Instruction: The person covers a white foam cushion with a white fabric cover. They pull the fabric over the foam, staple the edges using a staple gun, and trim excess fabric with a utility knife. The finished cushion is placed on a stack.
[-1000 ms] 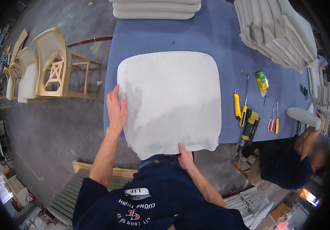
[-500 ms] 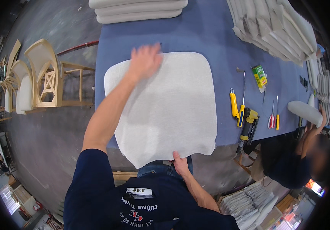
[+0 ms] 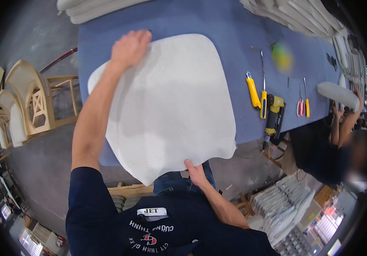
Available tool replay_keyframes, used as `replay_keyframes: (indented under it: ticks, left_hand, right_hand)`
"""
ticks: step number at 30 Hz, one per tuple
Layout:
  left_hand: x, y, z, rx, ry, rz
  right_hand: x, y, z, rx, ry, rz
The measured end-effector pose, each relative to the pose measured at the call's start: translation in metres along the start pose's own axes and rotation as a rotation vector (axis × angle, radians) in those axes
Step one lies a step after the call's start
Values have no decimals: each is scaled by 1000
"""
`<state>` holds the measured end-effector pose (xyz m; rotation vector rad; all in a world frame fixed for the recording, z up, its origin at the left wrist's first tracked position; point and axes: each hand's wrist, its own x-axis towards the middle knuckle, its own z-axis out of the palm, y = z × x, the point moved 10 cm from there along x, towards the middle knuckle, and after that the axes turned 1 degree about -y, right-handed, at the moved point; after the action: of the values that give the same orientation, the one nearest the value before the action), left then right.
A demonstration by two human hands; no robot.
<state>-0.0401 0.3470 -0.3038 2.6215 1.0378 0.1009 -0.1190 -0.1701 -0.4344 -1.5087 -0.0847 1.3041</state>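
We see left hand (image 3: 131,48), off side edge, now at far edge, grip unclear; right hand (image 3: 195,173) pinches near edge. Pale cushion (image 3: 175,106) overhangs blue table (image 3: 239,59), opposite edges attended.

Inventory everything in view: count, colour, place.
Rounded fabric-covered pad: one, off-white, over table's near edge
Flat worktable: one, blue, centre
Fabric cushion stacks: several, off-white, around table
Thick-handled tool: one, yellow, right of pad
Long-shafted tool: one, yellow-blue, beside it
Pistol-shaped tool: one, black-yellow, table edge
Slim-handled tools: two, red-white and yellow, farther right
Blurred object: one, yellow-green, beyond tools
Wooden chairs: several, tan, left
Co-worker: one, dark-clothed, right
Left hand: one, over pad's far edge
Right hand: one, at pad's near edge
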Motion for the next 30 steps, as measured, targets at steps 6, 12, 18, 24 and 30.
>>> replay_keyframes:
  ticks: [6,12,18,24,30]
  left_hand:
    - [-8,56,40,111,13,148]
    - [8,40,3,-50,54,26]
    - [13,46,21,-15,-131,69]
    - [-13,93,36,118,-103,125]
    - [-81,105,52,368,76,246]
  right_hand:
    - [9,7,0,-99,1,63]
    - [7,-13,17,30,-79,-15]
    - [10,-11,15,-7,-88,14]
    - [11,-12,16,-36,-112,7]
    - [15,-25,15,-41,-165,-8]
